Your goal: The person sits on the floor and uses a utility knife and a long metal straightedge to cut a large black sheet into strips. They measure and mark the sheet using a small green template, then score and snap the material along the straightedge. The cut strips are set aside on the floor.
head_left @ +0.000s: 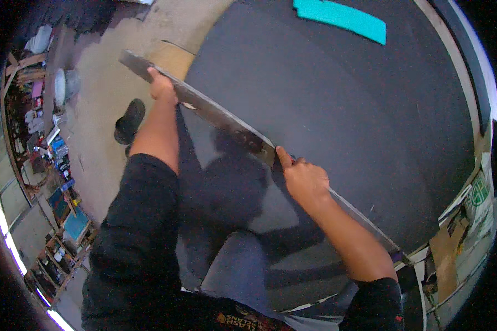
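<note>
A long, straight metal bar (226, 117) lies slantwise over a large dark grey sheet (337, 105), from upper left to lower right. Near its upper-left end, my left hand (163, 87) is closed on the bar, thumb along the top edge. My right hand (306, 179) is closed close to the bar's middle, its index finger stretched toward the bar's edge. A bit of red shows between its fingers; the rest of what it holds is hidden. A curved turquoise piece (342, 21) rests on the sheet's far part.
A dark slipper (130, 120) is on the concrete floor to the left. Cluttered shelves (61, 256) stand along the left side. At the right lie a printed white sack (479, 190) and brown cardboard (448, 256). My knee (237, 259) is below the bar.
</note>
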Tool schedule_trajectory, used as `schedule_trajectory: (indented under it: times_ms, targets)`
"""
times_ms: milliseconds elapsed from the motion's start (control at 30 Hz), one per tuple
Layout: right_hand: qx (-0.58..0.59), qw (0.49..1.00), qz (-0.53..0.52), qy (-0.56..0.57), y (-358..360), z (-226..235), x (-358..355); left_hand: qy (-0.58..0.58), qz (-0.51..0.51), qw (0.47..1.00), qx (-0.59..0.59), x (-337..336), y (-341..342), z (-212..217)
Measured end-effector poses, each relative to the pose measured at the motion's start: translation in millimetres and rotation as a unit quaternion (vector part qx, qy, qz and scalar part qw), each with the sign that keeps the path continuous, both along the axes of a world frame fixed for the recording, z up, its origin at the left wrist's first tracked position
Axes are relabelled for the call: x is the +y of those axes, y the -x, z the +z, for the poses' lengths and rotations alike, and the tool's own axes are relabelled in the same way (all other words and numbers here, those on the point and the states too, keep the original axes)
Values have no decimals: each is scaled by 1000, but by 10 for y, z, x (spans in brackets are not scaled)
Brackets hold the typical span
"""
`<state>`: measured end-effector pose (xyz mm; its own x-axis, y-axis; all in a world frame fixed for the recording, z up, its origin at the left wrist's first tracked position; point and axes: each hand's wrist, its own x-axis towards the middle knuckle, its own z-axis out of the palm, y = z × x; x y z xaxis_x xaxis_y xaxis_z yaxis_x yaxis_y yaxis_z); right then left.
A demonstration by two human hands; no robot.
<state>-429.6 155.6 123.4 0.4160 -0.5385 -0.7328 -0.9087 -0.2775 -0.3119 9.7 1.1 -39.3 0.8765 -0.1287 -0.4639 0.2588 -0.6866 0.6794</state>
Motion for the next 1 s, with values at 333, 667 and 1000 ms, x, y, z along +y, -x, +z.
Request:
schedule_trajectory:
  times_ms: [333, 667, 1000]
  targets:
    - [44, 999, -9, -17, 1648, 186, 900, 125, -207, 968, 60, -18, -53, -131]
    - [97, 995, 7, 19, 3370, 245, 1876, 101, -238, 962, 87, -114, -563, 67]
    - [119, 992, -15, 42, 3837, 367, 2261, -32, -178, 982, -63, -226, 416, 326]
